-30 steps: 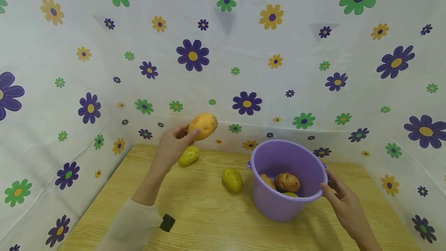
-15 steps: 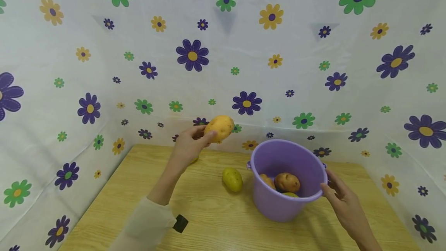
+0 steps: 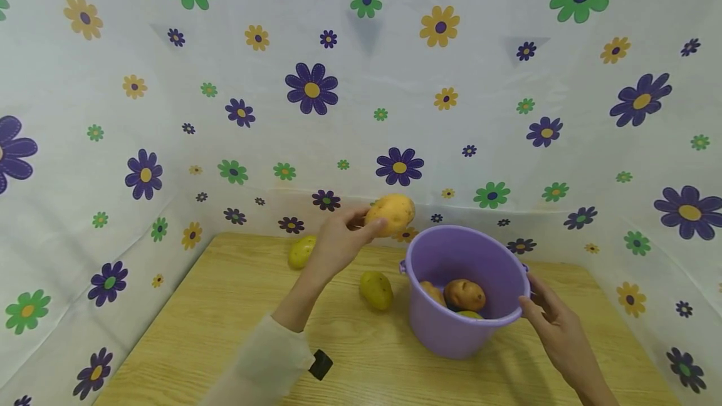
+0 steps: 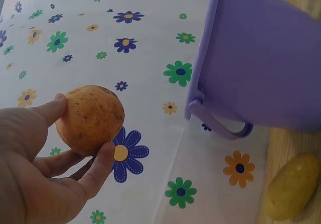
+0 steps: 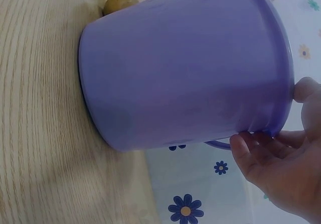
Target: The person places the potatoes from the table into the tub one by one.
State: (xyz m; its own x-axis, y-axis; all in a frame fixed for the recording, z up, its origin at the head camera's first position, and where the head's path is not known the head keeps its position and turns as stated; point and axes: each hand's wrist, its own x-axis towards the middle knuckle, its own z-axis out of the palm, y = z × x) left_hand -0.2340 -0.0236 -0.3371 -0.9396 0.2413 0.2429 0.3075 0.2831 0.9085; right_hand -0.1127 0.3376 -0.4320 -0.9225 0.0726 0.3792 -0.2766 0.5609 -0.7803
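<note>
My left hand [image 3: 338,243] holds a tan potato [image 3: 395,213] up in the air, just left of the purple bucket [image 3: 448,337] and a little above its rim. In the left wrist view, thumb and fingers pinch the potato [image 4: 90,118] from two sides. With thumb and fingers on the right side of the rim, my right hand [image 3: 558,331] grips the bucket, which stands on the table. Inside the bucket lie a brown potato [image 3: 465,295], part of another tan one [image 3: 433,292] and a mostly hidden yellow-green piece [image 3: 470,315].
On the wooden table [image 3: 361,356], left of the bucket, lies a spotted yellow-green oval fruit or vegetable [image 3: 376,290]. A similar one [image 3: 301,252] sits farther back, partly behind my left hand. White flower-printed sheets [image 3: 361,130] enclose the table at the back and sides.
My left hand has carried the potato rightward and slightly down, closer to the bucket. My right hand and the bucket have stayed put.
</note>
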